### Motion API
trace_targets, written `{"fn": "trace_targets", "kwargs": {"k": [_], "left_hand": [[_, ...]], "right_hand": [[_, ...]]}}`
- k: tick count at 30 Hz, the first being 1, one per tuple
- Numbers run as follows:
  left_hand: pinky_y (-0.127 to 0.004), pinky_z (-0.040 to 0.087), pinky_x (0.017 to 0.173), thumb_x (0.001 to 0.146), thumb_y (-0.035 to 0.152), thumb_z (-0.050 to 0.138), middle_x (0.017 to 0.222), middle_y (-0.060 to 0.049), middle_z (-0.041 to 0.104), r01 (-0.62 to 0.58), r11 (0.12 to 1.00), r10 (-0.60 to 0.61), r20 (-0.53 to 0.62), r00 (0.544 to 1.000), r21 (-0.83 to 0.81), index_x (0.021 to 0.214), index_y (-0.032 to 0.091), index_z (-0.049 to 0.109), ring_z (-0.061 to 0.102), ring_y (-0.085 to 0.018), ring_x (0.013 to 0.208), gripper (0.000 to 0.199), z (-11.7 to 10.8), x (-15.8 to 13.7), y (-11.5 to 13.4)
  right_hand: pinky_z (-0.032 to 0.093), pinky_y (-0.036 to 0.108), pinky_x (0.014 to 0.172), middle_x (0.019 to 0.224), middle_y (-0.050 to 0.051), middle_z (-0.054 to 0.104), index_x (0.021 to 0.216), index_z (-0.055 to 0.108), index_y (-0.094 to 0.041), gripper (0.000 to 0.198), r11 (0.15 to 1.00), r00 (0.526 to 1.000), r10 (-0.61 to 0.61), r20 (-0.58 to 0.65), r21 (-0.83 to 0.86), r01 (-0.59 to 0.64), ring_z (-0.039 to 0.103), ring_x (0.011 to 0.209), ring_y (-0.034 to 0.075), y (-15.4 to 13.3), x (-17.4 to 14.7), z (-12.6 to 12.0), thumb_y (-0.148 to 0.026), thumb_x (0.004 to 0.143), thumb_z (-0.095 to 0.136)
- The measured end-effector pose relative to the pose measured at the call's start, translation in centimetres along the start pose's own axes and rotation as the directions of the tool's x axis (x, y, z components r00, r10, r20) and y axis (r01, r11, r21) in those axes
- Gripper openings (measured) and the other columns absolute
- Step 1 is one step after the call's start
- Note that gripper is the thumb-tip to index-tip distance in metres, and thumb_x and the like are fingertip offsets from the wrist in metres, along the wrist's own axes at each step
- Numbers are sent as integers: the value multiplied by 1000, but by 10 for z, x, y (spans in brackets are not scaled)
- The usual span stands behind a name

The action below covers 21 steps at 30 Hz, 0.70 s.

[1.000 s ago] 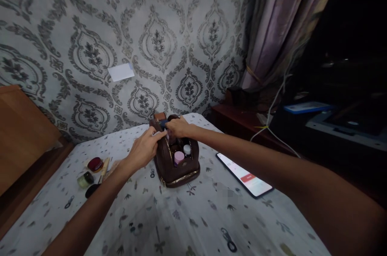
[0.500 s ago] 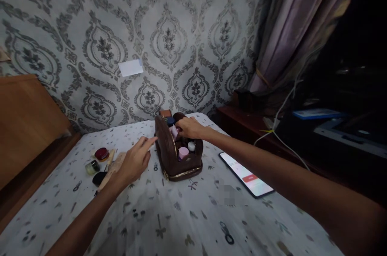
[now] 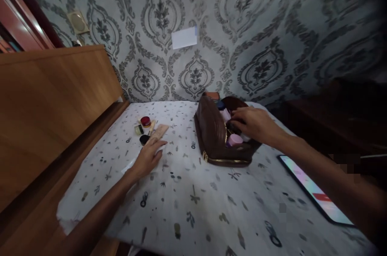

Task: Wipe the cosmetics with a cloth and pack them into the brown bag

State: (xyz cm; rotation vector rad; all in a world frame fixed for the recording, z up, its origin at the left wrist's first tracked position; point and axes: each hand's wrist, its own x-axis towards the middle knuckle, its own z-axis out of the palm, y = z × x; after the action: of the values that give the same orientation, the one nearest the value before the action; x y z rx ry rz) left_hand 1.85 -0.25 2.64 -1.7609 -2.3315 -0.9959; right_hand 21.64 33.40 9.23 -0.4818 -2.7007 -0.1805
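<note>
A brown zipped pouch (image 3: 211, 133) stands open on the patterned sheet, with a pink-lidded jar (image 3: 235, 140) and other small items inside. My right hand (image 3: 256, 125) reaches into its opening, fingers curled; what they grip, if anything, is hidden. My left hand (image 3: 148, 158) is over the sheet on the left, fingers stretched out and nothing held. Just beyond it lies a beige flat piece (image 3: 159, 132), with a black round item (image 3: 144, 139), a small glass jar (image 3: 139, 129) and a red-lidded jar (image 3: 145, 121) close by.
A lit phone (image 3: 314, 191) lies on the sheet under my right forearm. A wooden board (image 3: 63, 86) borders the left side. Patterned wallpaper (image 3: 208, 10) with a white paper (image 3: 184, 38) rises behind. Dark furniture (image 3: 326, 119) stands at the right.
The view has turned left. My left hand has moved away from the pouch to beside the small items. My right hand is still inside the pouch.
</note>
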Motion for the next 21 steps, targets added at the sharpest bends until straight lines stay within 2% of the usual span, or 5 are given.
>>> {"fn": "trace_targets", "kwargs": {"k": [6, 10, 13, 17, 21], "left_hand": [[-36, 48, 94, 87, 32, 50, 110, -8, 69, 224, 953, -267, -215, 939, -203, 111, 18, 66, 63, -24, 103, 32, -21, -12, -41], [-34, 51, 87, 85, 38, 49, 97, -5, 70, 344, 914, -398, -306, 865, -216, 107, 17, 65, 64, -23, 93, 34, -37, -11, -72], [-33, 51, 84, 83, 39, 48, 96, -5, 69, 406, 895, -446, -363, 818, -186, 106, 16, 64, 63, -23, 90, 35, -47, -5, -96], [-35, 50, 90, 82, 33, 44, 110, -7, 68, 461, 883, -457, -384, 803, -87, 116, 15, 61, 63, -23, 96, 41, -54, 14, -121], [-41, 48, 96, 83, 25, 43, 124, -10, 64, 490, 868, -449, -288, 846, 84, 129, 16, 56, 63, -25, 97, 49, -57, 48, -136]], "right_hand": [[50, 44, 92, 104, 16, 75, 89, 75, -14, 21, 999, 978, 20, -206, 50, -10, 66, 111, 30, -16, -27, -11, -24, 90, 56], [55, 43, 86, 106, 17, 73, 92, 72, -15, 18, 994, 844, 4, -536, 97, 57, 69, 101, 29, -52, -47, -26, -27, 93, 58], [55, 42, 87, 102, 11, 73, 96, 67, -20, 8, 958, 773, -27, -633, 206, 201, 69, 99, 25, -91, -62, -29, -20, 92, 60], [55, 39, 87, 101, 9, 72, 99, 64, -19, 13, 848, 831, -147, -537, 364, 385, 65, 102, 23, -141, -73, -4, -11, 91, 57], [56, 38, 84, 100, 10, 71, 93, 66, -18, 15, 734, 917, -187, -352, 571, 368, 64, 98, 22, -174, -70, 35, -11, 92, 53]]}}
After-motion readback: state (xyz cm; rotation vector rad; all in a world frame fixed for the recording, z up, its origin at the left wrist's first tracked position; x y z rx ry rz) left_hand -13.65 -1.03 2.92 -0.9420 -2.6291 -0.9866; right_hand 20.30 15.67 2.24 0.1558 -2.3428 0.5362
